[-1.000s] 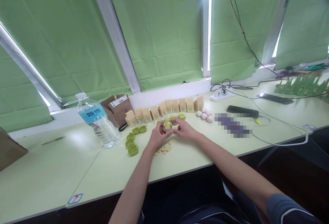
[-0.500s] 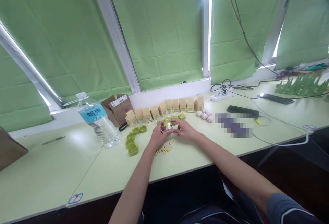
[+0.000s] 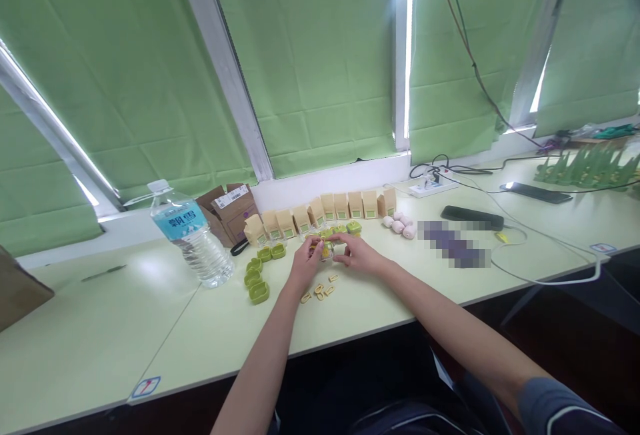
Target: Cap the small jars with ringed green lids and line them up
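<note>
Between my hands is a small clear container with something yellow in it; its exact kind is too small to make out. My left hand is closed around its left side. My right hand has its fingers and thumb bent against the right side. Just nearer to me lie several small yellow loop-shaped pieces. Green open cups curve along the left, and more green pieces stand behind my hands, partly hidden.
A row of small tan paper bags runs along the back. On the left stand a water bottle and a cardboard box. Whitish-pink egg-shaped pieces, a black case, a power strip and cables are on the right.
The clear container has tilted in my hands and its yellow content shows differently. My right thumb has shifted from under the container to its right side. Everything else on the table stays put.
</note>
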### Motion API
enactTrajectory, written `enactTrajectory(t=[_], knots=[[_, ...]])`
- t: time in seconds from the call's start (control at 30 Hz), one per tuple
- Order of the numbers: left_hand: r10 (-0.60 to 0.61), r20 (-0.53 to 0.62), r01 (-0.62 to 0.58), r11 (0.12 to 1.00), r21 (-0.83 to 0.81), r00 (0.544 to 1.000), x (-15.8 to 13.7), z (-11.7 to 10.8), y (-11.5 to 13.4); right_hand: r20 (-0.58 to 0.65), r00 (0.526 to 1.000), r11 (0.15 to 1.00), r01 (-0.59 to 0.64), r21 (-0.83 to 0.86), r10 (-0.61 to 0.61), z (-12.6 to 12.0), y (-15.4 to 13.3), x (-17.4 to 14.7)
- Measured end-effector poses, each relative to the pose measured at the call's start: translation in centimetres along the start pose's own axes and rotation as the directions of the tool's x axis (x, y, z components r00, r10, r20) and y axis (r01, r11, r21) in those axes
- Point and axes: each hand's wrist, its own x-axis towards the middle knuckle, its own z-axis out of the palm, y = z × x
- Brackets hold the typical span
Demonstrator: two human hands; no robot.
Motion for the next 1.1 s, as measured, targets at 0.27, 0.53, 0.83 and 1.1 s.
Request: enactTrajectory(t=[0.27, 0.53, 0.83, 1.1], knots=[[0.024, 0.037, -0.027, 0.995, 0.101, 0.999, -0.2, 0.0, 0.1, 0.066, 0.997, 0.998, -0.053, 0.02, 0.052, -0.1, -0.9, -0.2], [0.065, -0.009, -0.061, 0.97, 0.234, 0.998, 0.1, 0.0, 0.0, 0.049, 0.998, 1.0, 0.03, -0.002, -0.03, -0.1, -1.0, -0.1], [0.109, -0.007, -0.103, 0.954, 0.281, 0.994, 0.2, 0.1, -0.2, 0.054, 0.998, 1.0, 0.014, 0.027, -0.016, -0.1, -0.6, -0.1], [0.187, -0.223, -0.119, 0.951, 0.285, 0.957, 0.1, -0.5, 0.0, 0.078, 0.991, 0.992, -0.111, 0.052, 0.107, -0.4, -1.2, -0.3]])
